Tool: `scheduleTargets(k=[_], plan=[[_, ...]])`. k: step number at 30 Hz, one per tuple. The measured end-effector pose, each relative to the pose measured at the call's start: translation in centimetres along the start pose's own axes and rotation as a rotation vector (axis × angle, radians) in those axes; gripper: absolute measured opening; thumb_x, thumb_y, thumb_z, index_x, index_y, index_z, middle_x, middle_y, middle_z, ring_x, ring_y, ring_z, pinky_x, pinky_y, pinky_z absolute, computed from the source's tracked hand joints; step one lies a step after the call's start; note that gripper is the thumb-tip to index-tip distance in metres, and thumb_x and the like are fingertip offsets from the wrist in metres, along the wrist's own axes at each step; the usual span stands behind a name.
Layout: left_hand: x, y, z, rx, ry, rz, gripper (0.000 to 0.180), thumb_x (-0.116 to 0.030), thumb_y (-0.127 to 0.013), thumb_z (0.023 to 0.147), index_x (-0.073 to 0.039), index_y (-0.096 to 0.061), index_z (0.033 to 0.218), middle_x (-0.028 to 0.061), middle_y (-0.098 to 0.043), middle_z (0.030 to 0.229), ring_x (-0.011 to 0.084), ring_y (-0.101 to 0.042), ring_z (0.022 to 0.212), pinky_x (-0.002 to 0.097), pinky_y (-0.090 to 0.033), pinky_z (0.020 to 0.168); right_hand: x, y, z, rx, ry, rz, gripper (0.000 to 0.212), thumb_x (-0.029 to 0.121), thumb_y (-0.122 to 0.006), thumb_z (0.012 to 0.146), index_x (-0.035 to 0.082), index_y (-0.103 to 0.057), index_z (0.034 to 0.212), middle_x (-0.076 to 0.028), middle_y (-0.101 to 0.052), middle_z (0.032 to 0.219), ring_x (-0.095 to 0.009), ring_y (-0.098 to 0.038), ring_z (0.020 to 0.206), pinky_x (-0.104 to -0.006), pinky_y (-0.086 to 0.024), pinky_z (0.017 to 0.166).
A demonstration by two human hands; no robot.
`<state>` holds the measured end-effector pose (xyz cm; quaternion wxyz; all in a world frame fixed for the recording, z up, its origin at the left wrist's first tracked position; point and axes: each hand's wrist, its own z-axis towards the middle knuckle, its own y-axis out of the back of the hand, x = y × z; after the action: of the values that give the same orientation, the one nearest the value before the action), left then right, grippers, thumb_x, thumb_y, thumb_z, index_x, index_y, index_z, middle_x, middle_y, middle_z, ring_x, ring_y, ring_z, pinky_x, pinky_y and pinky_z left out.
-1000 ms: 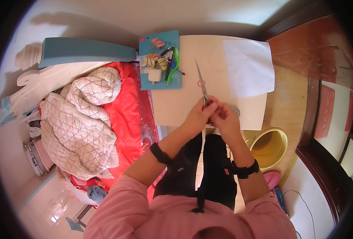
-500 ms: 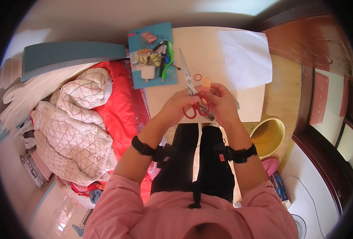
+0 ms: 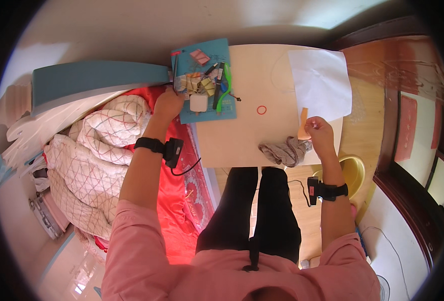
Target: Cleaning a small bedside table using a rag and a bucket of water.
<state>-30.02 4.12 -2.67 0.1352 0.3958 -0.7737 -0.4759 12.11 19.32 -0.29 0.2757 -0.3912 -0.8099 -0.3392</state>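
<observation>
Sitting on the floor to the right, partly hidden by the right forearm, a gold-coloured basin (image 3: 356, 173) shows its bare-looking inner wall (how much lies behind the arm cannot be told). Just left of it, at the near edge of the tabletop (image 3: 247, 135), lies a crumpled grey-brown cloth (image 3: 284, 151). Above the right part of the tabletop, the right hand (image 3: 320, 131) pinches an orange piece (image 3: 303, 124) between thumb and fingers; the piece stands nearly upright at the left of the fingertips, and its upper end overlaps the lower edge of a white sheet (image 3: 322, 83). A red ring (image 3: 261, 110) lies flat on the tabletop, well apart from both hands.

Farther left, the left hand (image 3: 169, 104) is at the side edge of a blue book (image 3: 226, 114), its fingers curled; whether they grip the thin dark strip (image 3: 175, 70) just above them cannot be told. On the book, a white block (image 3: 198, 103) lies nearest, with a black pen (image 3: 218, 88) and a green strip (image 3: 226, 88) to its right and a pink block (image 3: 200, 56) farthest.
</observation>
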Motion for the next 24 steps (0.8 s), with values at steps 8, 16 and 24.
scheduleTargets(k=[8,16,24], plan=[[-1.6,0.3,-3.0,-0.096,-0.224,0.016,0.08,-0.034,-0.069,0.071,0.0,-0.034,0.134,0.029,-0.048,0.12,0.0419,-0.049,0.111,0.0444,-0.042,0.094,-2.2,5.4,1.5,-0.125,0.098,-0.633,0.032,0.023,-0.062,0.072,0.002,-0.064,0.097,-0.018,-0.064,0.093,-0.032,-0.061,0.09,-0.0385,-0.047,0.08],[-3.3,0.9,-6.1,-0.371,-0.234,-0.136,0.061,-0.018,-0.069,0.071,0.001,-0.048,0.125,0.0219,-0.05,0.12,0.0357,-0.051,0.109,0.0396,-0.042,0.093,-3.2,7.9,9.6,-0.717,0.17,-0.501,0.05,0.031,-0.069,0.075,-0.002,-0.057,0.111,-0.023,-0.062,0.103,-0.037,-0.058,0.1,-0.0407,-0.045,0.087],[-12.8,-1.5,-12.6,0.027,-0.262,-0.697,0.012,-0.005,-0.061,0.077,-0.004,-0.063,0.089,0.0109,-0.062,0.082,0.0246,-0.06,0.071,0.0327,-0.049,0.064,-3.3,11.3,11.5,-0.298,0.016,0.037,0.034,0.019,-0.068,0.078,0.001,-0.057,0.106,-0.007,-0.064,0.088,-0.018,-0.061,0.081,-0.0273,-0.047,0.07]])
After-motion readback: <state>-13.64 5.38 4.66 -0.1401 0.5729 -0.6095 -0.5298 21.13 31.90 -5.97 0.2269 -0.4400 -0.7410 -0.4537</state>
